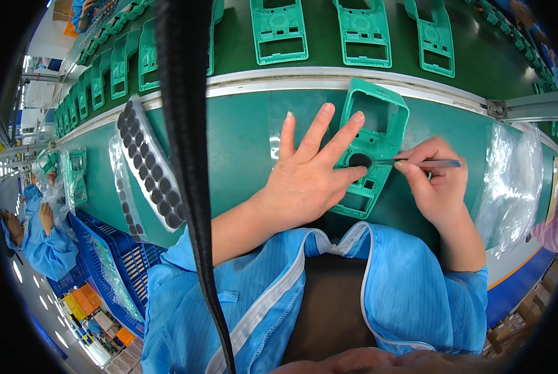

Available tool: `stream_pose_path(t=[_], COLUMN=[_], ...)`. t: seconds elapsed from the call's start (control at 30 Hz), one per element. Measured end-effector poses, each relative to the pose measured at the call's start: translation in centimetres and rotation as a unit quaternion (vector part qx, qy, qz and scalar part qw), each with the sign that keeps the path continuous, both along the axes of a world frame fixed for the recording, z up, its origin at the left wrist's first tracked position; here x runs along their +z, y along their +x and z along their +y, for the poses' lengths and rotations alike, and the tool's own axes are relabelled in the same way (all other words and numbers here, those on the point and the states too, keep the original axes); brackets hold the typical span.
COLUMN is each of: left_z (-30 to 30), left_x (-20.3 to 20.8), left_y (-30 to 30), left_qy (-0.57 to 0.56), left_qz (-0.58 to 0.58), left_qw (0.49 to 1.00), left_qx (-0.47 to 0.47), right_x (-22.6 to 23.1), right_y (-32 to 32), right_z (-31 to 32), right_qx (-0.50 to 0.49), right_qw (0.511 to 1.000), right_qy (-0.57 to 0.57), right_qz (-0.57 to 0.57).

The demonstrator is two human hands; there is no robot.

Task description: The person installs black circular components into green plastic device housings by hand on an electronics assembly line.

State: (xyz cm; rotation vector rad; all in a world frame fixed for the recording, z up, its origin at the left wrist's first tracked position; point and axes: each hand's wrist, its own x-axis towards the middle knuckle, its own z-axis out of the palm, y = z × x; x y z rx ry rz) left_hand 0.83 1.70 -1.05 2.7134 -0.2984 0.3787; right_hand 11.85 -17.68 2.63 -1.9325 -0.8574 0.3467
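Green housing [371, 144] near bench [241, 143] far edge: your left hand [307, 171] flat, fingers spread, pinning it; right hand [435, 177] pinching tweezers [425, 163] at round hole. Black pad seating looks underway; tray [148, 163] near left edge mostly full.

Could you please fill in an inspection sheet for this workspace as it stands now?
Surface: green mat, mostly bare.
Job's things: green housing flat on mat; black disc in its round hole.
Clutter: sheet of black discs at left; plastic bags at right.
Hands: left hand pressing the housing; right hand holding tweezers at the disc.
Cables: black strap hanging in front.
Surroundings: conveyor carrying more housings; blue crate; co-worker at left.
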Motion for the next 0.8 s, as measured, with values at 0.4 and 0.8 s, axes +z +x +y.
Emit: stream_pose_path(t=[0.4, 0.8], left_z=[0.2, 0.1], left_x=[0.4, 0.5], left_y=[0.0, -0.4], left_qy=[-0.014, -0.003], left_qz=[0.039, 0.028], left_qw=[0.999, 0.998], left_qx=[0.023, 0.059], right_x=[-0.5, -0.6], right_y=[-0.3, -0.3], right_z=[-0.1, 0.1], right_qx=[-0.062, -0.003], right_qw=[0.991, 0.994], right_qy=[0.115, 0.07], right_qz=[0.028, -0.079])
